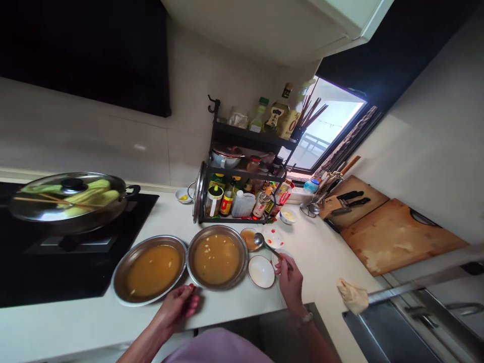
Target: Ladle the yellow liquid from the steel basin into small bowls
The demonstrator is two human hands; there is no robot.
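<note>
My right hand (291, 282) is closed around the handle of a metal spoon (269, 246). The spoon's head is over the edge of a small bowl of brown sauce (248, 238). Below it stands a white bowl with a dark rim (261, 272), close to my right fingers. My left hand (177, 308) is loosely curled, thumb against forefinger, with nothing visible in it. It is just in front of two round metal pans, the left pan (124, 292) and the right pan (242, 275). Both contain brownish liquid with pale bits floating in it.
A lidded wok (109, 206) stands on the black cooktop (49, 272) at left. Behind the pans is a black rack (249, 132) of bottles and jars. A patterned dish (273, 237) is near the spoon. Cutting boards (401, 234), knives (350, 198) and a sink (381, 333) are at right.
</note>
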